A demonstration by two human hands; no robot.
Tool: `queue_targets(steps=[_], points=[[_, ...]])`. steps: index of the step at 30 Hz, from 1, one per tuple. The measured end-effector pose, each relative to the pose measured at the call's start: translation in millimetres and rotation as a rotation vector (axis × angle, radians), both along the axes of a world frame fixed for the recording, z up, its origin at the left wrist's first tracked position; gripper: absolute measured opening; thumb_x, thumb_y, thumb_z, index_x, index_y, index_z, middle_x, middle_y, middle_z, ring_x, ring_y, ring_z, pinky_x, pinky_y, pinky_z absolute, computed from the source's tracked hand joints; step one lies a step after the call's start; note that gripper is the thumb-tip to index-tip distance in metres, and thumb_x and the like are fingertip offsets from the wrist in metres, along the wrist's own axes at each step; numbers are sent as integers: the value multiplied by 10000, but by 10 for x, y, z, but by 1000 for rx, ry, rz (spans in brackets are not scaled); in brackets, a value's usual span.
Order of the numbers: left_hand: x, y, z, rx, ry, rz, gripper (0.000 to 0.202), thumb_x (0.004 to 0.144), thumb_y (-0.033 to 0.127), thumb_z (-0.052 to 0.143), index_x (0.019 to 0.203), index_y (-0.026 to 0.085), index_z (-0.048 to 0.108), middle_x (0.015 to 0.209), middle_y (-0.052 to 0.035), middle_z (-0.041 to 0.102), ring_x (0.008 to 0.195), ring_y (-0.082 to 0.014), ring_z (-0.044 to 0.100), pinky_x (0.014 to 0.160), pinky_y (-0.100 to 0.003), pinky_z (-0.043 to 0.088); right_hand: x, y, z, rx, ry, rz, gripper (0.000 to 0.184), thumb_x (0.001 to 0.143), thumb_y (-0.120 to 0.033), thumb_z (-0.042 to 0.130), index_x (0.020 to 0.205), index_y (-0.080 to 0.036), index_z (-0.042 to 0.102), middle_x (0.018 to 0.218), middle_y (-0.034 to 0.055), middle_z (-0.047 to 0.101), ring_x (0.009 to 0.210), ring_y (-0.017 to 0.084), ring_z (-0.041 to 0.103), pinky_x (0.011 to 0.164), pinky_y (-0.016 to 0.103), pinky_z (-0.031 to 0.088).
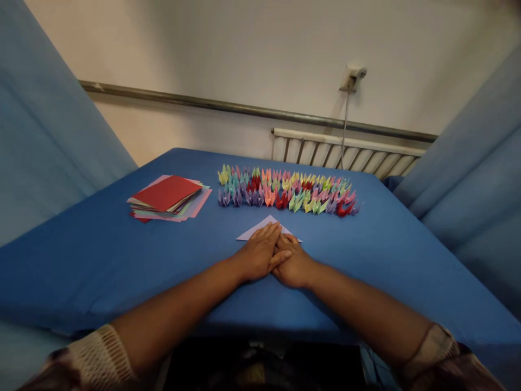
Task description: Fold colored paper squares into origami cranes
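A sheet of pale lilac paper [266, 221], folded into a triangle, lies on the blue table with its point toward the back. My left hand [257, 254] rests flat on it, fingers stretched out over the paper's middle. Against it lies my right hand [296, 265], partly under the left thumb, its fingers on the right part of the triangle. The near edge of the paper is hidden beneath both hands. Neither hand grips anything.
Behind the paper stand several rows of colourful folded paper cranes [287, 190]. A stack of coloured paper sheets [166, 195], red on top, lies at the left. Blue curtains [480, 163] hang on both sides; a radiator [309, 149] is behind the table [179, 250].
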State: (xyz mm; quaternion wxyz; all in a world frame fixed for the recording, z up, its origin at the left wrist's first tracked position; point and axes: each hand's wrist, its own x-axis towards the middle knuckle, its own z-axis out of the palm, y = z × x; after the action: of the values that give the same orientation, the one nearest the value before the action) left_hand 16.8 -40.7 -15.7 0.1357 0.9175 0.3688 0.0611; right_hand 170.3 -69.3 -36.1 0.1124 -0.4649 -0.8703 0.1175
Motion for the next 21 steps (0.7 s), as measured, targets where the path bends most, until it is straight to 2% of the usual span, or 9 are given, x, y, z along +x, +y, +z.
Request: queue_targets(steps=[2, 4, 6, 10, 15, 18, 19, 21], points=[[13, 115, -62, -23, 13, -28, 819, 929, 647, 225, 1490, 50, 236, 1571, -189, 203, 1467, -277, 146, 1182, -412, 175, -8, -8, -2, 20, 12, -9, 615, 911, -351, 468, 1474, -150, 323, 1543, 145, 312, 1435, 266, 221, 1142, 478, 197], [-46, 168, -103, -7, 46, -4, 855, 918, 666, 232, 1493, 33, 215, 1572, -204, 178, 1467, -287, 141, 1182, -420, 164, 0, -41, 12, 27, 15, -37, 623, 926, -361, 445, 1484, -127, 295, 1544, 149, 311, 1437, 256, 228, 1147, 461, 205], [-114, 168, -114, 19, 88, 25, 888, 898, 694, 246, 1489, 31, 235, 1569, -214, 177, 1465, -309, 138, 1178, -439, 158, 39, -102, 34, 11, 0, -99, 644, 939, -405, 423, 1488, -100, 281, 1547, 161, 302, 1434, 268, 246, 1149, 454, 215], [-147, 122, -85, 63, 150, 18, 916, 861, 736, 287, 1487, 68, 273, 1570, -216, 173, 1462, -341, 129, 1169, -473, 154, 214, -283, 53, -26, -78, -241, 666, 948, -501, 379, 1448, -61, 365, 1530, 197, 320, 1427, 306, 264, 1135, 467, 241], [-105, 122, -80, 67, 158, 6, 931, 826, 777, 307, 1501, 136, 265, 1581, -211, 142, 1459, -371, 119, 1151, -522, 162, 445, -466, 46, -16, -176, -419, 643, 946, -475, 404, 1409, -30, 422, 1500, 227, 359, 1399, 338, 310, 1112, 494, 270], [-106, 121, -98, 71, 143, 10, 910, 827, 766, 334, 1498, 154, 275, 1581, -206, 153, 1456, -381, 124, 1147, -529, 157, 392, -404, 132, -2, -188, -535, 645, 939, -474, 418, 1374, 1, 461, 1507, 251, 327, 1387, 388, 310, 1103, 530, 262], [-108, 118, -104, 75, 140, 14, 899, 832, 752, 351, 1497, 151, 280, 1581, -204, 157, 1455, -382, 126, 1148, -528, 155, 324, -340, 175, 21, -161, -532, 655, 939, -472, 421, 1399, -6, 430, 1524, 242, 298, 1400, 384, 287, 1109, 531, 250], [-114, 111, -114, 86, 133, 14, 866, 847, 696, 406, 1495, 137, 278, 1582, -198, 163, 1455, -378, 133, 1152, -520, 152, 126, -155, 256, 51, -58, -427, 686, 944, -500, 402, 1458, -50, 343, 1563, 189, 238, 1439, 332, 222, 1143, 492, 212]])
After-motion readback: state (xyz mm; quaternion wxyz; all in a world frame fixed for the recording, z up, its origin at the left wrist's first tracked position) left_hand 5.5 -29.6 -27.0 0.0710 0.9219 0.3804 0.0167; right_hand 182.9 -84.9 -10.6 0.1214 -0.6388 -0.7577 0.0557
